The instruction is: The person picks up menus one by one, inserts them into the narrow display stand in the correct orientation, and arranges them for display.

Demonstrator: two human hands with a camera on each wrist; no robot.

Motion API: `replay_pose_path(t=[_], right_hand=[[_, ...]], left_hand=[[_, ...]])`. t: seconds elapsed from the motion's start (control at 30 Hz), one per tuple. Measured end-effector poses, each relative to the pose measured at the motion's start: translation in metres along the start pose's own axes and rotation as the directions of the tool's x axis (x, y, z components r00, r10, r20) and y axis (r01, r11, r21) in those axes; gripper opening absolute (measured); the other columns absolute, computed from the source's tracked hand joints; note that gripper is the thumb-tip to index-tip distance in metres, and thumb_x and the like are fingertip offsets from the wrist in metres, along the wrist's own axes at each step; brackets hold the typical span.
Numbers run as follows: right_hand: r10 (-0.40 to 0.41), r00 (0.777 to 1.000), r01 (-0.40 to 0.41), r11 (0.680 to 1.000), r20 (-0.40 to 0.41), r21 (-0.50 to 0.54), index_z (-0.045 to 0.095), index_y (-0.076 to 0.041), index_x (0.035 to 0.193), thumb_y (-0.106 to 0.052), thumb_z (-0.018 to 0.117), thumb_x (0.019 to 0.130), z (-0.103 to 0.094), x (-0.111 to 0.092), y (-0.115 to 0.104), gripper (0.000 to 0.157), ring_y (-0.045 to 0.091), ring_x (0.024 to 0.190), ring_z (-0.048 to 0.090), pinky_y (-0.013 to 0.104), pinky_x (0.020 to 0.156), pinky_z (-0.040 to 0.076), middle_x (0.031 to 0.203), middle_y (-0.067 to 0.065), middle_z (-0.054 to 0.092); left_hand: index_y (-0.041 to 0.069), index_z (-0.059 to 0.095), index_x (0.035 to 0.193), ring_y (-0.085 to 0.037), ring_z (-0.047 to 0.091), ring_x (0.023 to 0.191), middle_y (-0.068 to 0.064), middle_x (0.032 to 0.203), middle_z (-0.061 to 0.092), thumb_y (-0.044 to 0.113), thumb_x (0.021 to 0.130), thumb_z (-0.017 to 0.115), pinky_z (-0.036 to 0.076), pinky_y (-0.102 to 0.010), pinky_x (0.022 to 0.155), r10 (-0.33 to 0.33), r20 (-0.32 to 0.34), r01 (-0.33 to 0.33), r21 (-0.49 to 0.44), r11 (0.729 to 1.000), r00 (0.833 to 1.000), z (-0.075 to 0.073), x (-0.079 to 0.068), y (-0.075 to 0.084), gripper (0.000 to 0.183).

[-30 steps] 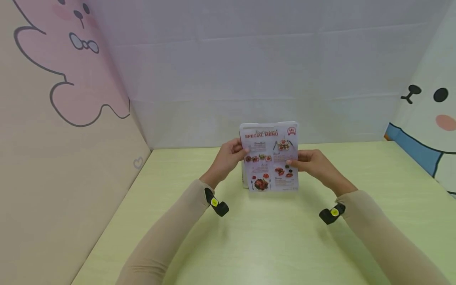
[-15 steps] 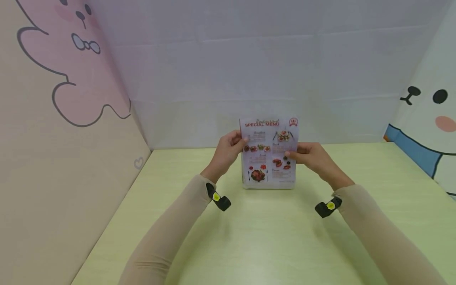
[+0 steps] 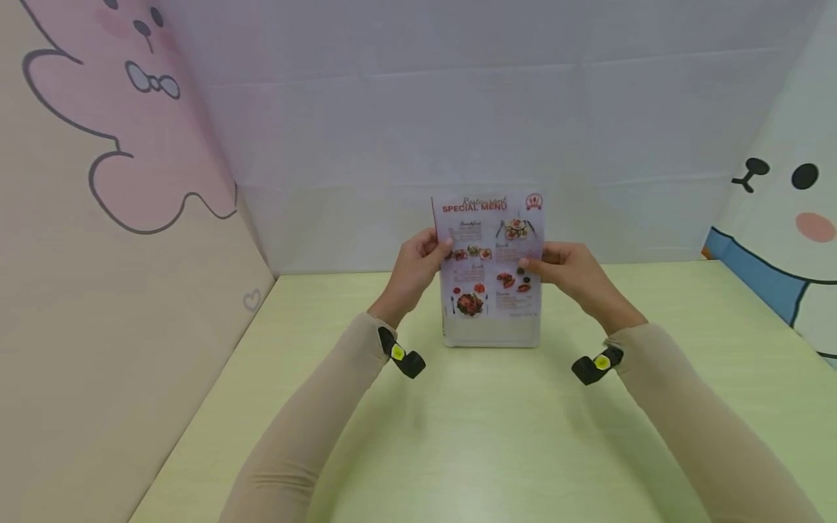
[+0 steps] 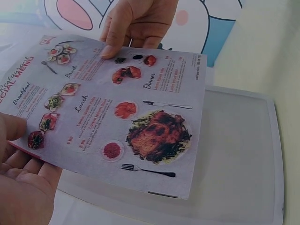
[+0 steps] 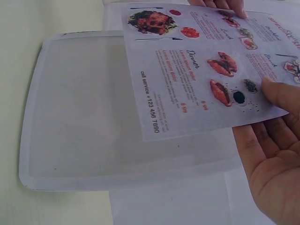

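A printed restaurant menu sheet [image 3: 489, 269] is held up between both hands, its food pictures facing me. My left hand [image 3: 413, 272] pinches its left edge, thumb on the front and fingers behind. On the opposite edge my right hand [image 3: 575, 276] pinches it the same way. Behind the menu stands a white-framed panel [image 3: 493, 333] with rounded corners, upright on the table; its lower strip shows below the sheet. In the right wrist view the panel [image 5: 84, 112] is pale and plain, with the menu [image 5: 187, 84] tilted in front of it. Most of the panel's upper part is hidden.
The light green table [image 3: 484, 428] runs back to a whitish cloth wall [image 3: 418, 131]. A side wall with a pink cartoon animal [image 3: 150, 160] rises at left, and another with a white cartoon face [image 3: 785, 218] at right.
Both hands have raised the menu, so its bottom edge has gone from overlapping the panel's base to well above it. The panel's lower part has come into view.
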State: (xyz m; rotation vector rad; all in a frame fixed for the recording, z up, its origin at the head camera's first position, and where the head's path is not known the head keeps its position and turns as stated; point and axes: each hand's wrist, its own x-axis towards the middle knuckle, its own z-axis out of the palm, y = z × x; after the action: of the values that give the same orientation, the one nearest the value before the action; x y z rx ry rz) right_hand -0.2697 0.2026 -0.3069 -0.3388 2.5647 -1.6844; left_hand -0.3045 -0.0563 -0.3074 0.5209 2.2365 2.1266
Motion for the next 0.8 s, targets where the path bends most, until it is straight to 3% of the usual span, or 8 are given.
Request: replay_pose_path(t=[0.43, 0.8], right_hand=[[-0.006, 0.999, 0.007, 1.0, -0.054, 0.023, 0.059, -0.003, 0.129, -0.038, 0.064, 0.091, -0.004, 0.006, -0.014, 0.053, 0.006, 0.092, 0.067, 0.051, 0.103, 0.043, 0.116, 0.006, 0.07], [0.023, 0.999, -0.024, 0.999, -0.032, -0.021, 0.058, -0.002, 0.129, -0.036, 0.065, 0.091, -0.005, 0.011, -0.009, 0.051, 0.008, 0.095, 0.065, 0.05, 0.104, 0.042, 0.122, 0.013, 0.066]], left_hand=[[0.003, 0.061, 0.114, -0.017, 0.064, 0.093, -0.013, 0.106, 0.068, 0.02, 0.098, 0.056, 0.054, -0.036, 0.089, -0.024, -0.039, 0.023, -0.024, 0.999, 0.999, -0.002, 0.012, -0.002, 0.024], [0.001, 0.061, 0.115, -0.018, 0.065, 0.096, -0.014, 0.109, 0.067, 0.019, 0.098, 0.056, 0.053, -0.036, 0.093, 0.011, -0.06, -0.015, -0.063, 0.998, 0.998, -0.004, 0.022, 0.005, 0.026]])
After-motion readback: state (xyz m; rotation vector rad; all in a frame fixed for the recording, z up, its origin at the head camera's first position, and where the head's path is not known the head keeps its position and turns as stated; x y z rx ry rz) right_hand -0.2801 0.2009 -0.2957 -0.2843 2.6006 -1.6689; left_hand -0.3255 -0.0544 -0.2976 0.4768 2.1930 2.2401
